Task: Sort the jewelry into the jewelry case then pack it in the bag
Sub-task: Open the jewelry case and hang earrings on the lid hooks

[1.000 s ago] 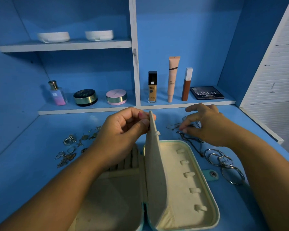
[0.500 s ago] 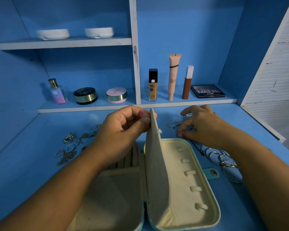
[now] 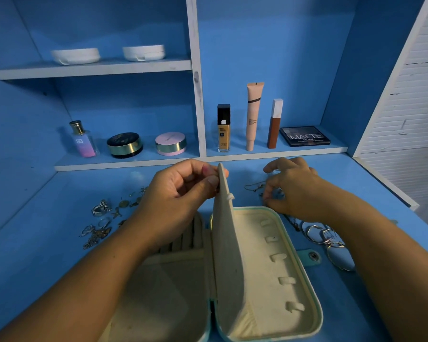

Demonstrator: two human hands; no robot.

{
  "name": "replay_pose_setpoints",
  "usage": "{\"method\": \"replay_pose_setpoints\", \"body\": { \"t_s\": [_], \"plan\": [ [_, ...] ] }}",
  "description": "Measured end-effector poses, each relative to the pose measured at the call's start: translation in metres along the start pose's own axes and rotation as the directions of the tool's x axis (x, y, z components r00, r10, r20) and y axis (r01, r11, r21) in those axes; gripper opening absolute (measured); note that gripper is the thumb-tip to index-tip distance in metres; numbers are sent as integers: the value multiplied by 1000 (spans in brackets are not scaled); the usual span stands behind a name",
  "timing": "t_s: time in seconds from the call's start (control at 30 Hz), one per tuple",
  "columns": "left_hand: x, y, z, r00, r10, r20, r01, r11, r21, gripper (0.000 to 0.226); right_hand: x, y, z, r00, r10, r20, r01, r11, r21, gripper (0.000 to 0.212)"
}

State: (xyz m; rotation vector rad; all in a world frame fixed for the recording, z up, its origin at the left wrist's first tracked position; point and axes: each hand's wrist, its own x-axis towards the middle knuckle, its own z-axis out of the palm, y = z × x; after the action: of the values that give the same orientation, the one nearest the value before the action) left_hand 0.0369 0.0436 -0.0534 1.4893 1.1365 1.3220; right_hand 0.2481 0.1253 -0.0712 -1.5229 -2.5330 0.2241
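little has shifted since half a second ago: the right hand [image 3: 297, 191] has curled its fingers lower over the thin chains [image 3: 255, 186] on the worktop [image 3: 47, 243], just past the far right corner of the jewelry case [image 3: 318, 299], and the left hand [image 3: 181, 196] keeps its thumb-and-finger pinch on the top edge of the divider flap [image 3: 226, 243], holding it upright between the two halves. whether the right hand has actually caught a chain i cannot tell, since its fingertips are folded under. the case lies open at the near middle, cream lining up, with a row of small holding tabs [image 3: 278, 256] bare in the right half and ring rolls partly hidden under the left wrist. large hoops [image 3: 316, 234] lie just right of the case and a scatter of rings and small pieces [image 3: 100, 208] to the left, well apart from them. no bag is in view. the chains look light and limp, likely to tangle and snag on each other, so one is probably best taken near an end or the clasp and drawn out slowly, not scooped as a bunch. the hoops look stiff and could be lifted by the rim. the flap seems soft and padded and would likely flop over if let go, so the left hand's pinch seems needed while a chain goes onto the tabs.
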Motion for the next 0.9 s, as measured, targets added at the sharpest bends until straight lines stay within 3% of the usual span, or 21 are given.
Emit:
{"method": "replay_pose_setpoints", "body": {
  "t_s": [0.1, 0.2, 0.27, 0.37, 0.43, 0.53, 0.63, 0.77, 0.9],
  "plan": [
    [0, 1, 1, 1000, 8, 5, -8, 1000, 13, 14, 2, 0, 0, 982, -42, -183, 59, 994, 87, 4],
    [-1, 2, 0, 1000, 16, 7, -16, 1000, 26, 17, -3, -17, -5, 927, -42, -372, 170, 933, 317, 8],
    [-1, 2, 0, 1000, 19, 9, -19, 999, 40, 17, -11, -37, -8, 927, 22, -374, 203, 809, 551, 9],
    [-1, 3, 0, 1000, 22, 6, -23, 997, 78, 16, -25, -65, -8, 953, 50, -300, 244, 463, 852, 6],
    [-1, 3, 0, 1000, 24, -2, -24, 996, 86, 17, -31, -77, -4, 957, 57, -284, 258, 277, 926, 8],
    [-2, 5, 0, 1000, 19, -13, -18, 995, 94, 21, -35, -84, 1, 955, 100, -279, 256, 195, 947, 16],
    [-2, 5, 0, 999, 9, -35, -6, 995, 98, 24, -35, -85, 6, 938, 129, -322, 282, 254, 925, 8],
    [-1, 5, 0, 998, -21, -67, 26, 996, 83, 26, -31, -83, 16, 833, 140, -536, 376, 568, 732, 6],
    [-1, 5, 0, 998, -20, -57, 25, 995, 94, 24, -31, -80, 17, 705, 74, -705, 447, 725, 523, 15]
  ]
}}
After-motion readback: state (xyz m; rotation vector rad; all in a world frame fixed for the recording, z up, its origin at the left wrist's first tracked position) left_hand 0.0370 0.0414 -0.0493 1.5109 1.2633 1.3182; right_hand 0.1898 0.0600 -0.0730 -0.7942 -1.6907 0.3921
